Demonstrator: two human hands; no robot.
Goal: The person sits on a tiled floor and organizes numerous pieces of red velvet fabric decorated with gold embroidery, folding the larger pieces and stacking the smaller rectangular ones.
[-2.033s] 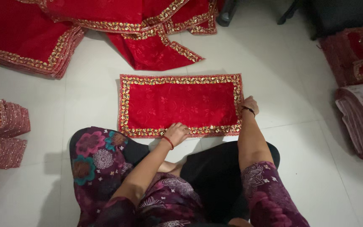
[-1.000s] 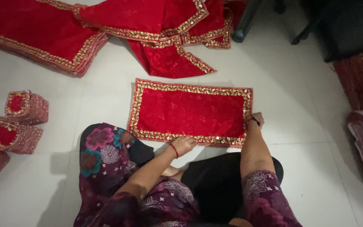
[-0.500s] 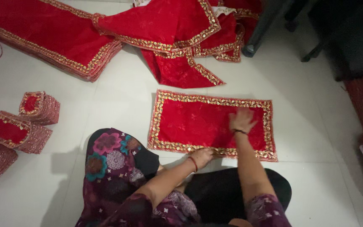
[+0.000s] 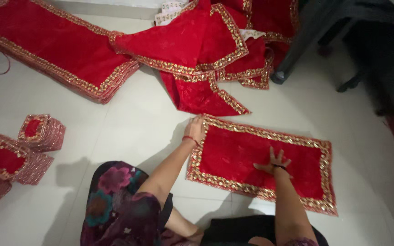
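In the head view, you are sitting on the white tiled floor (image 4: pixel 115 132) with a red rectangular cloth (image 4: pixel 233 152) with a gold sequined border lying flat in front of you; take this cloth as the landmark. Your left hand (image 4: pixel 196 127) is resting at its far left corner, fingers curled over the border and pinching the edge. Your right hand (image 4: pixel 275 162) is lying open, fingers spread, pressing flat on the red field near the cloth's middle, toward its near edge.

Just beyond the cloth's far left corner, a loose heap of red gold-edged cloths (image 4: pixel 201 50) is spilling toward you, one pointed flap almost touching the flat cloth's far edge and crowding your left hand. Farther left of that heap, a neat flat stack of the same cloths (image 4: pixel 51 50) is lying on the floor. Well to the left of the landmark cloth, small folded bundles (image 4: pixel 42 132) with red centres and sequined sides are sitting in a cluster. Beyond the cloth's far right side, a dark chair leg (image 4: pixel 297 50) is standing on the floor, with dark furniture behind it. Your floral-patterned knee (image 4: pixel 115 200) is lying near the cloth's left end.
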